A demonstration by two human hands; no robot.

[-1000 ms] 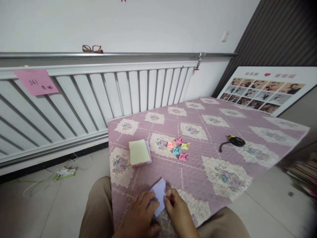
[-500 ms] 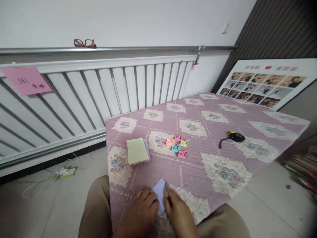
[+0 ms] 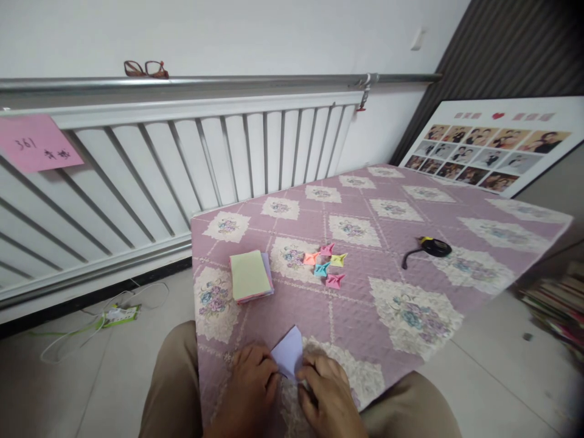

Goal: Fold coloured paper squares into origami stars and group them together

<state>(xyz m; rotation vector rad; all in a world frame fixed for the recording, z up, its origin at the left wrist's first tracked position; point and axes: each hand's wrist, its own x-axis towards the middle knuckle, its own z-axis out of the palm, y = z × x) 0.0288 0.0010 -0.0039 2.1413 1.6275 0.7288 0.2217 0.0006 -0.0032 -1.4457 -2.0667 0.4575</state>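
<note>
A folded piece of lavender paper (image 3: 288,353) lies near the table's front edge, between my two hands. My left hand (image 3: 252,377) rests at its left corner, fingers bent together with the tips against the edge. At the paper's lower right corner, my right hand (image 3: 325,383) has its fingers curled in a pinch; the fingertips partly hide that corner. Beyond them stands a small group of folded paper figures, among them a blue one (image 3: 322,269), a yellow one (image 3: 338,260) and an orange one (image 3: 311,259). Left of these lies a stack of coloured paper squares (image 3: 250,275), pale yellow on top.
A patterned purple cloth (image 3: 292,307) covers the table. A black and yellow tape measure (image 3: 434,247) lies to the right. Behind are a white radiator (image 3: 237,152) and a leaning photo board (image 3: 493,146). A power strip (image 3: 121,315) with cables sits on the floor at left.
The lavender paper shows a wider face than before. My left hand has shifted left, and my right hand has moved down to the paper's lower corner. The view has moved slightly.
</note>
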